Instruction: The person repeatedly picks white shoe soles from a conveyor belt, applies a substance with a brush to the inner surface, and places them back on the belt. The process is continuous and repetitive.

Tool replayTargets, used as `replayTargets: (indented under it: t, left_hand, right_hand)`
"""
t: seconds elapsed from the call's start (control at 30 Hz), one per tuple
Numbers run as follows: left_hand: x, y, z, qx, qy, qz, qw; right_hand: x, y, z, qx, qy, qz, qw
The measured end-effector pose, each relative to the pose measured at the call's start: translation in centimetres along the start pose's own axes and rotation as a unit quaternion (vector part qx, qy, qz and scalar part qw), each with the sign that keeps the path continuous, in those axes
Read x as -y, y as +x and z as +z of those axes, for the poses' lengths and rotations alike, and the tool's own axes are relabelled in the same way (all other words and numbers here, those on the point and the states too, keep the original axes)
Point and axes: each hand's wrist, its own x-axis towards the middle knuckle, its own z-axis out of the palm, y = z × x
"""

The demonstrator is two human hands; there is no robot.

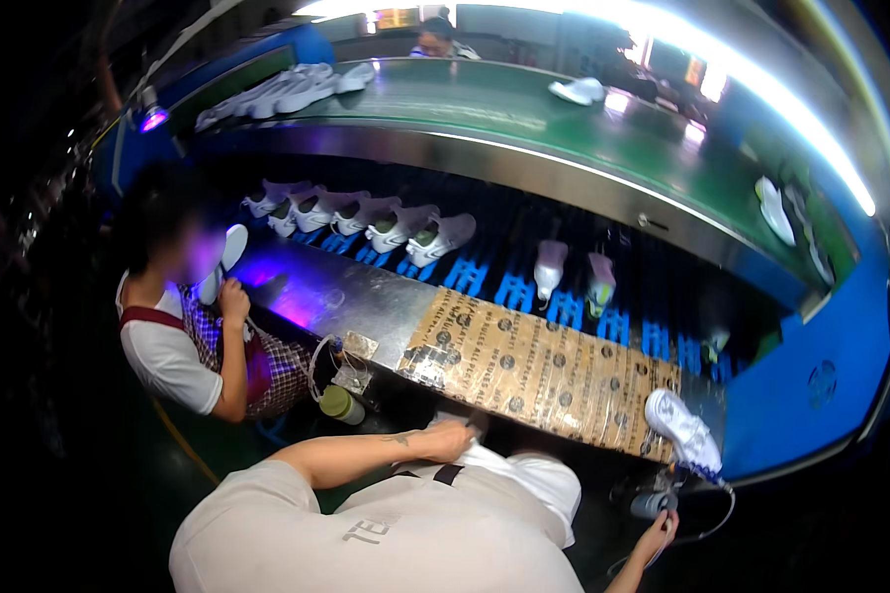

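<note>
My left hand (448,442) is in front of my waist, fingers curled. A small blurred thing shows at its fingertips, too unclear to name. My right hand (657,535) is low at the right with its fingers pinched, just below a grey cup-like container (654,506). What it pinches, if anything, I cannot make out. Above that container, a white lace-up shoe (684,433) lies at the right end of the bench, apart from both hands. The bench top nearest me is covered with printed brown cardboard (524,368) under shiny film.
Several white shoes (391,229) stand on a blue-slatted conveyor (514,289). Overhead runs a green shelf (445,99) with more shoe parts. At my left a co-worker (183,326) holds a white sole (231,247) under purple light. A green-lidded jar (341,404) sits beside the bench.
</note>
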Motion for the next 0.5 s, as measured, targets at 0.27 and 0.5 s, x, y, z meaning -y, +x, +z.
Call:
replayTargets:
  t: [0.27,0.5]
  left_hand:
    - [5.7,-3.5,1.6,0.071,-0.092,0.108,0.987]
    - [1.4,-4.9,-18.5,-0.03,-0.096,0.178,0.979]
  right_hand:
    - [6.6,-0.1,-1.5,-0.036,-0.236,-0.163,0.957]
    - [10.5,0.7,-0.4,0.021,0.065,0.003,0.998]
